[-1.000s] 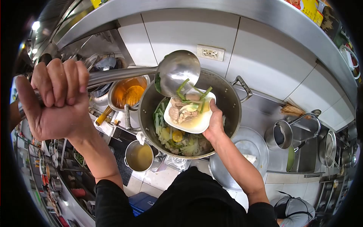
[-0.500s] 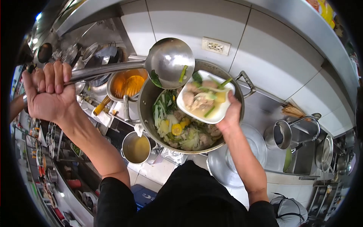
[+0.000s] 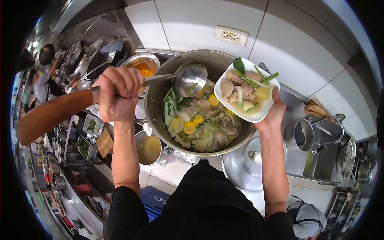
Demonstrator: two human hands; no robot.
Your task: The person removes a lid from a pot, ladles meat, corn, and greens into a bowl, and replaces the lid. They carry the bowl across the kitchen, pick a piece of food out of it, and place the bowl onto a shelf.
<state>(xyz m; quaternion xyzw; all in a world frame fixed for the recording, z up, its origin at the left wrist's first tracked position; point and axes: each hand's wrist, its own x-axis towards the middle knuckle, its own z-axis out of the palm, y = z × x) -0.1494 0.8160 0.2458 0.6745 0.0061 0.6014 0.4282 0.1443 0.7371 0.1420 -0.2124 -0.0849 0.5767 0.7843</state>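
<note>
White bowl [image 3: 253,119], filled, has been moved to the pot's [image 3: 155,105] two o'clock, held by the right hand [image 3: 275,114]; the ladle [image 3: 191,79], gripped by the left hand [image 3: 119,94], has been lowered.

One ladle [image 3: 192,80]; one white bowl [image 3: 256,117]; one large pot [image 3: 153,105]; two trays of greens [image 3: 86,119].

Head view; faces forward and down, close above the pot [image 3: 155,105]

Black top [image 3: 204,200] — matte cloth, looks plain, rising to rounded peak near six o'clock. Left sleeve [image 3: 126,210], seven o'clock: black, short, hem near elbow. Right sleeve [image 3: 280,226], five o'clock: same black. Left hand [image 3: 118,94], right hand [image 3: 273,114] — both bare.
</note>
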